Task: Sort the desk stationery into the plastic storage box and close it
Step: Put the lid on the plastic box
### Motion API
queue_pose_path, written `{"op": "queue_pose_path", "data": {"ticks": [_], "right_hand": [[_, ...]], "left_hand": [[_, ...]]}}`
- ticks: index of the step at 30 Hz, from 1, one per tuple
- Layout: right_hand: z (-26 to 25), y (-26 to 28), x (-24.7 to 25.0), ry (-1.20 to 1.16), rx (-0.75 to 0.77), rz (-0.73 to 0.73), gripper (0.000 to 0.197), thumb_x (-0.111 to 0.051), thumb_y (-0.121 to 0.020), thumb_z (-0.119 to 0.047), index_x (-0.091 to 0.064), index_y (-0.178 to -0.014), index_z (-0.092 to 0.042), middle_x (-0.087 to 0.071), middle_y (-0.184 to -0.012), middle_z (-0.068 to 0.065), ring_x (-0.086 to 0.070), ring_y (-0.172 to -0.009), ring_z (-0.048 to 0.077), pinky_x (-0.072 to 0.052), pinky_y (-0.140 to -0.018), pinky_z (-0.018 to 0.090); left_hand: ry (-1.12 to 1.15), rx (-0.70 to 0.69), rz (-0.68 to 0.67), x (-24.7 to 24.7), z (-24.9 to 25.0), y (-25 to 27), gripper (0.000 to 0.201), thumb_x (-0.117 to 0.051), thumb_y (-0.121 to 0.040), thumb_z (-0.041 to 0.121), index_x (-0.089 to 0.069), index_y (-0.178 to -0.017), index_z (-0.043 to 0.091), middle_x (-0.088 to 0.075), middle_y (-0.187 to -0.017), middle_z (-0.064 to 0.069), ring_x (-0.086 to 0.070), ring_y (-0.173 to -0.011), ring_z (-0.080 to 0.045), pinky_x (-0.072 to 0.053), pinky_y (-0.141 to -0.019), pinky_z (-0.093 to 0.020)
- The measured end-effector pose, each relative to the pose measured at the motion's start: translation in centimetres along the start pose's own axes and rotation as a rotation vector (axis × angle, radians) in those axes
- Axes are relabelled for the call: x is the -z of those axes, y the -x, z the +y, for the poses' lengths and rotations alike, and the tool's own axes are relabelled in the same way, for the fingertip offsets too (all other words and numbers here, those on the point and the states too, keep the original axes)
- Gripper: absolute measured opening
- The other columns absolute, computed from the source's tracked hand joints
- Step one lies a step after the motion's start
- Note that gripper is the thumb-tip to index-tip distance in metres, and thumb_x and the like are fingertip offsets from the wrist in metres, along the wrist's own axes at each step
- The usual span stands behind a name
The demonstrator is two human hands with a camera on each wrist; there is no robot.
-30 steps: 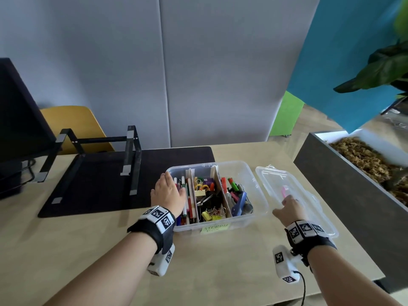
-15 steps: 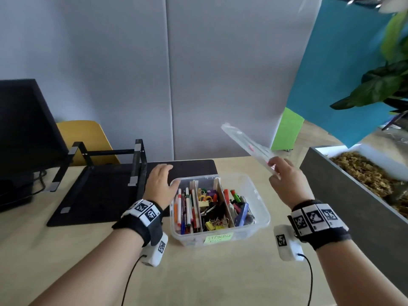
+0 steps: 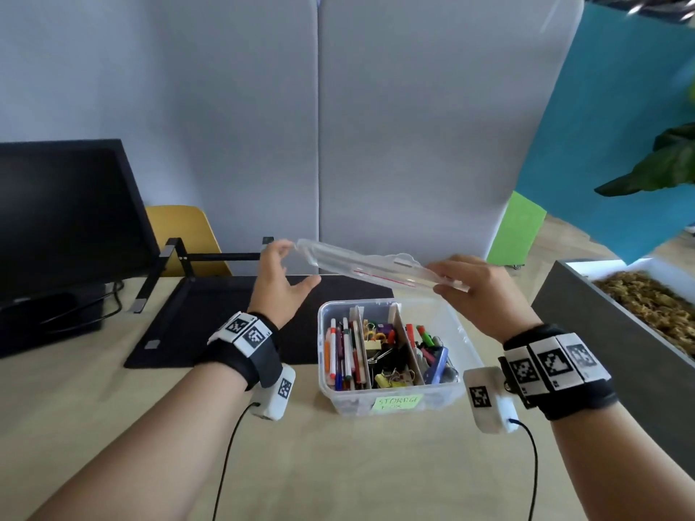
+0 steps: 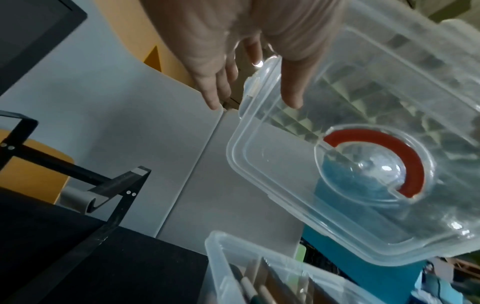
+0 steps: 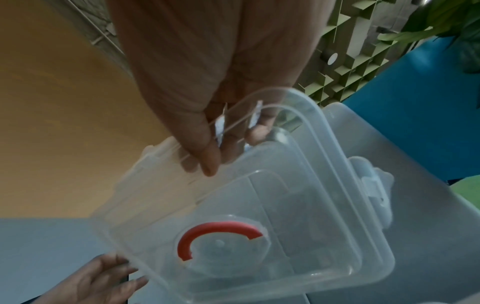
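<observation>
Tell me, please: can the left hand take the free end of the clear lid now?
Probably yes. The left hand is open with its fingers at the lid's near end, nothing between them. The right hand grips the other end above the storage box.

— What sort of place are you working in?

— You're in an office. Your pale wooden desk carries a dark monitor on the left, a black desk mat and a black laptop stand. Grey partition panels close off the back (with a yellow chair behind the stand), and a planter box with a leafy plant flanks your right.
</observation>
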State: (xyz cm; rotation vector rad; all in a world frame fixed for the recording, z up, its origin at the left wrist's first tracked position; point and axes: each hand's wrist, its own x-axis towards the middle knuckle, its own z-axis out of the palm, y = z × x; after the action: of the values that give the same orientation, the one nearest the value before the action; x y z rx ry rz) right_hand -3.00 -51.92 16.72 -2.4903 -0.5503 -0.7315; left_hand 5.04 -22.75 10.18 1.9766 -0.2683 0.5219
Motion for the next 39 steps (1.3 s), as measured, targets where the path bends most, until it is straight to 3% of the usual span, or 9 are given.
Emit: {"op": "queue_pose_path", "data": {"ticks": [3, 5, 8, 12, 15, 18, 22, 28, 39], "right_hand": [[-0.4, -0.3, 0.6, -0.019, 0.041, 0.02, 0.027, -0.072, -0.076, -0.001, -0.073, -0.101, -0.011, -0.069, -0.09, 0.0, -0.06, -0.076, 0.016, -0.042, -0.074, 0.017], [-0.4, -0.3, 0.8, -0.002, 0.026, 0.07, 0.024, -0.074, -0.076, -0.004, -0.074, -0.099, -0.011, -0.071, -0.09, 0.001, -0.064, -0.079, 0.02, -0.05, -0.08, 0.033], [0.3, -0.1, 0.9, 0.015, -0.071, 0.202, 0.02, -0.075, -0.078, -0.018, -0.072, -0.097, -0.014, -0.071, -0.09, 0.001, -0.062, -0.088, 0.024, -0.049, -0.081, 0.044], [1.4, 0.6, 1.1, -0.071, -0.397, 0.193, 0.056, -0.071, -0.079, -0.04, -0.05, -0.126, -0.019, -0.056, -0.114, -0.002, -0.048, -0.109, 0.015, -0.036, -0.091, 0.029], [2.9, 1.6, 0.7, -0.369, -0.669, 0.11, 0.075, -0.062, -0.077, -0.061, -0.034, -0.136, -0.024, -0.05, -0.129, 0.004, -0.049, -0.119, 0.021, -0.037, -0.101, 0.037], [4.3, 2.5, 0.1, -0.613, -0.795, 0.07, 0.085, -0.053, -0.064, -0.076, -0.038, -0.132, -0.028, -0.062, -0.108, 0.006, -0.062, -0.096, 0.024, -0.052, -0.079, 0.046], [5.2, 2.4, -0.3, -0.735, -0.796, 0.157, 0.059, -0.06, -0.073, -0.054, -0.047, -0.118, -0.019, -0.059, -0.086, 0.007, -0.058, -0.077, 0.022, -0.048, -0.067, 0.038], [7.6, 2.0, -1.3, -0.444, -0.823, 0.143, 0.055, -0.066, -0.079, 0.0, -0.04, -0.126, -0.01, -0.056, -0.102, 0.01, -0.058, -0.074, 0.025, -0.049, -0.077, 0.039], [9.0, 2.4, -4.2, -0.111, -0.825, -0.23, 0.034, -0.057, -0.081, 0.006, -0.064, -0.112, -0.005, -0.06, -0.115, 0.01, -0.054, -0.113, 0.025, -0.038, -0.086, 0.023]], "left_hand": [[0.036, 0.023, -0.062, 0.6, 0.2, -0.7, 0.059, -0.072, -0.081, 0.011, -0.041, -0.132, 0.015, -0.047, -0.137, -0.007, -0.046, -0.123, -0.014, -0.039, -0.107, -0.035], [-0.008, 0.021, -0.089, 1.0, 0.2, -0.9, 0.03, -0.065, -0.087, 0.018, -0.054, -0.115, 0.012, -0.061, -0.118, -0.01, -0.058, -0.111, -0.02, -0.048, -0.099, -0.041], [0.01, 0.017, -0.106, 1.3, 1.1, -0.5, 0.011, -0.059, -0.092, 0.017, -0.057, -0.098, 0.008, -0.066, -0.103, -0.004, -0.064, -0.1, -0.017, -0.049, -0.083, -0.021], [-0.022, -0.004, -0.139, 1.2, 1.9, -0.2, 0.015, -0.058, -0.093, 0.019, -0.058, -0.104, 0.009, -0.065, -0.102, 0.0, -0.062, -0.094, -0.014, -0.047, -0.082, -0.024], [-0.104, 0.013, -0.174, 1.0, 1.3, -0.1, 0.014, -0.059, -0.092, 0.023, -0.058, -0.1, 0.012, -0.067, -0.098, -0.001, -0.063, -0.091, -0.017, -0.05, -0.083, -0.032], [-0.152, 0.012, -0.204, 0.6, 0.8, 0.4, 0.01, -0.06, -0.091, 0.024, -0.058, -0.088, 0.014, -0.067, -0.089, -0.002, -0.064, -0.085, -0.021, -0.051, -0.079, -0.036], [-0.144, 0.066, -0.254, 0.4, 0.7, 0.6, 0.01, -0.058, -0.092, 0.025, -0.058, -0.094, 0.016, -0.067, -0.09, -0.005, -0.067, -0.078, -0.017, -0.056, -0.075, -0.04], [-0.064, 0.246, -0.339, -0.3, 1.0, 0.7, 0.029, -0.059, -0.092, 0.02, -0.055, -0.119, 0.011, -0.067, -0.1, -0.012, -0.071, -0.07, -0.024, -0.06, -0.059, -0.037], [-0.165, 0.474, -0.398, -2.2, -0.3, 2.5, 0.014, -0.066, -0.087, 0.019, -0.062, -0.096, 0.009, -0.067, -0.088, -0.01, -0.07, -0.071, -0.024, -0.061, -0.063, -0.04]]}}
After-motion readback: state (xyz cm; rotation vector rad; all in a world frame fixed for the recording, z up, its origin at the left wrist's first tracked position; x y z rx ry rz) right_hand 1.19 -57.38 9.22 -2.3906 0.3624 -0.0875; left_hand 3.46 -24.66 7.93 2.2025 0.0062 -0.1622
